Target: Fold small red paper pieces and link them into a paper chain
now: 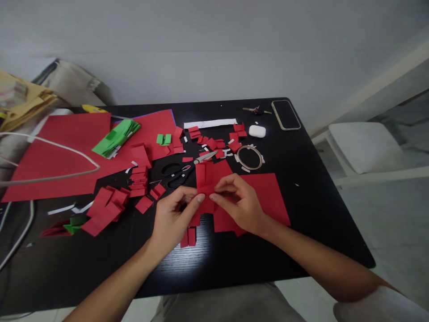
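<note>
Both my hands meet over a small folded red paper piece (pixel 205 179) at the middle of the black table (pixel 315 197). My left hand (pixel 174 219) pinches its lower left edge with thumb and forefinger. My right hand (pixel 239 203) pinches it from the right, fingers curled. Beneath my right hand lies a larger red paper sheet (pixel 268 197). Black-handled scissors (pixel 182 172) lie just behind the piece, blades pointing right. A couple of small red pieces (pixel 188 236) sit under my left wrist.
Big red sheets (pixel 63 152) cover the left side, with a green folded stack (pixel 115 138), several folded red pieces (pixel 107 205) and white cables (pixel 50 176). At the back right are a tape ring (pixel 250 157), a white earbud case (pixel 257 131), a phone (pixel 285 114) and keys (pixel 256 109). A white chair (pixel 365 147) stands to the right.
</note>
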The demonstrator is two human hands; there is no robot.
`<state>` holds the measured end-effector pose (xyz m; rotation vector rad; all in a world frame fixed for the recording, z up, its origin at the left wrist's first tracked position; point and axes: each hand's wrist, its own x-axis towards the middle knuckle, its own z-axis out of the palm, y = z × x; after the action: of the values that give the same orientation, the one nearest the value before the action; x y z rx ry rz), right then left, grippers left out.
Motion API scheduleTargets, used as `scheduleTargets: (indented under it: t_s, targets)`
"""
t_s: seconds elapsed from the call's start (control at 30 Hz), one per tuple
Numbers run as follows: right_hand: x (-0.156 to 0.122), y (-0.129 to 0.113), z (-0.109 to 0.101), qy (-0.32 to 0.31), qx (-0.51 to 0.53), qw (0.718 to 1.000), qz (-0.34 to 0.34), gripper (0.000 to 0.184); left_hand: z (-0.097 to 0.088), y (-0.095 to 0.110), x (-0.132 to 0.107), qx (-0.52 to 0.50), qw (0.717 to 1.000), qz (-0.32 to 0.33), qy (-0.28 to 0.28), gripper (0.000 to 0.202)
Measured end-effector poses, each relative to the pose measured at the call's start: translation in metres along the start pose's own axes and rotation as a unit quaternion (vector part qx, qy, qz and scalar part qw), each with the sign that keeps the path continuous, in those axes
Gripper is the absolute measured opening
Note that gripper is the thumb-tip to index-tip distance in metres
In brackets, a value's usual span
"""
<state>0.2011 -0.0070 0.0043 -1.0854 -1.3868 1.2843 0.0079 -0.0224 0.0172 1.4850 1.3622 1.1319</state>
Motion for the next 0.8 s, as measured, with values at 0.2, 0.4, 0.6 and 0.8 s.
scheduleTargets:
  t_s: [0.2, 0.4, 0.6, 0.8]
  targets:
    - [0.002, -0.0029, 0.0009, 0.017, 0.053, 0.996, 0.071, 0.034, -0.0013, 0.0022, -0.0001, 0.023, 1.0, 0.01, 0.003, 0.01]
    - [0.0039, -0.0037, -0.0006, 0.006, 0.083, 0.993, 0.086, 0.037, -0.0005, 0.0042, 0.0, 0.015, 1.0, 0.024, -0.004, 0.01]
    - [0.0044, -0.004, -0.0018, -0.002, 0.117, 0.991, 0.072, 0.032, -0.0006, 0.0048, -0.0007, 0.018, 0.999, 0.039, 0.002, 0.007]
    - [0.0052, -0.0055, -0.0029, 0.004, 0.09, 0.994, 0.061, 0.028, -0.0006, 0.0034, -0.0011, 0.029, 0.998, 0.05, -0.009, 0.009]
